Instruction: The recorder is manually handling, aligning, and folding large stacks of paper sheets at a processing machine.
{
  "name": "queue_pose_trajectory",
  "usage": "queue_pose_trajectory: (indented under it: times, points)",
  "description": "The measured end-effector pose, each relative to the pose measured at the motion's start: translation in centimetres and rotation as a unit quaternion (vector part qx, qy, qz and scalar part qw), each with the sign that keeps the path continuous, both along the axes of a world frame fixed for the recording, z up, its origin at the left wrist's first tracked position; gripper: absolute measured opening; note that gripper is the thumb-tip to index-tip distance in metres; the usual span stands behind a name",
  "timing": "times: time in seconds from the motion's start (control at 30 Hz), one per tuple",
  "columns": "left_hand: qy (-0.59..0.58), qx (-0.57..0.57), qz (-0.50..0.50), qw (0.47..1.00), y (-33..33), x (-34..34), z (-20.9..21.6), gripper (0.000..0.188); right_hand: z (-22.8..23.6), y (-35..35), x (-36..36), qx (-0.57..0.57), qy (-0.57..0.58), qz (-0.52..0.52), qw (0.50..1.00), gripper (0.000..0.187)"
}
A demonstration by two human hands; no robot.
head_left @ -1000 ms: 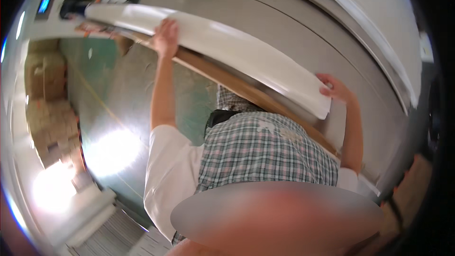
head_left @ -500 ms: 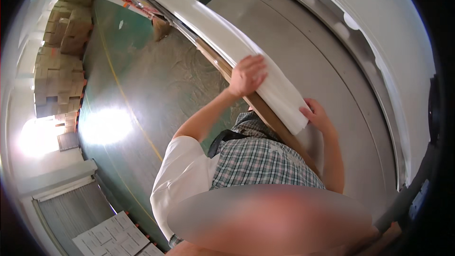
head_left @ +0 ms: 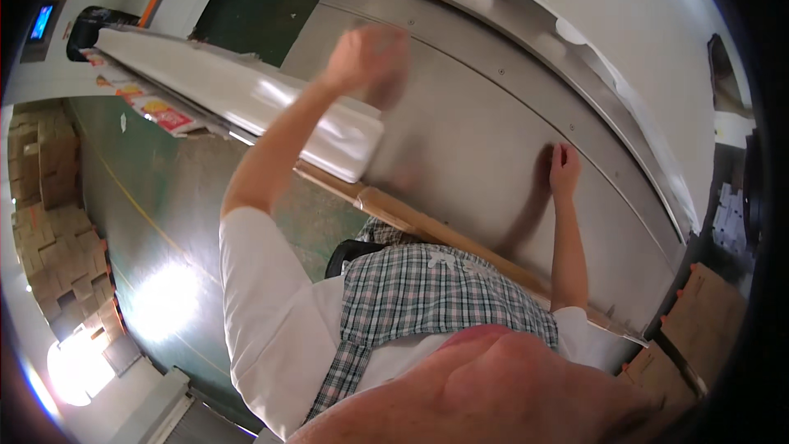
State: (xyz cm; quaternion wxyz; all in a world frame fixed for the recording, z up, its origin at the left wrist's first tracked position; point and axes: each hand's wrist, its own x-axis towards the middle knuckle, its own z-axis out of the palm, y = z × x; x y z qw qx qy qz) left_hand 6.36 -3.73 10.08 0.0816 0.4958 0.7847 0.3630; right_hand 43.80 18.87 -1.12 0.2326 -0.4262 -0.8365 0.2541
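Note:
A long white glossy bundle, like a roll or folded film [head_left: 238,86], lies along the left end of a metal worktable [head_left: 468,148]; I cannot tell its exact kind. Its near end rests by the brown table edge. My left hand [head_left: 374,57] hangs over the metal just beyond that end, smeared by motion, so its fingers do not show clearly. My left forearm crosses in front of the bundle. Farther right, my right hand [head_left: 563,168] is closed with fingers curled, above the table and casting a shadow. Nothing shows in it.
A brown cardboard-like strip [head_left: 427,222] edges the table against my checked apron [head_left: 444,288]. Behind the table runs a raised metal bar [head_left: 526,12] under white sheeting. Printed packaging [head_left: 164,111] hangs beside the bundle. Stacked cartons [head_left: 62,255] stand left; more cartons [head_left: 707,321] sit right.
Both hands have come off the white bundle, whose near end is now farther left along the table edge. My left hand moved up over the metal; my right hand closed. The view turned.

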Motion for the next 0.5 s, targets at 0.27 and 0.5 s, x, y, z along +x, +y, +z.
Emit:
queue_pose_trajectory:
  times: [0.27,0.5]
  points:
    - [-0.140,0.119,0.196,0.963,17.0,-18.5,-7.6,0.039,-1.2,-2.0,-2.7,0.120,-0.054,-0.045,0.990,0.015]
    - [-0.238,0.228,0.204,0.922,26.2,-25.1,-12.1,0.026,-0.8,-1.7,-3.5,0.119,-0.049,-0.056,0.990,0.013]
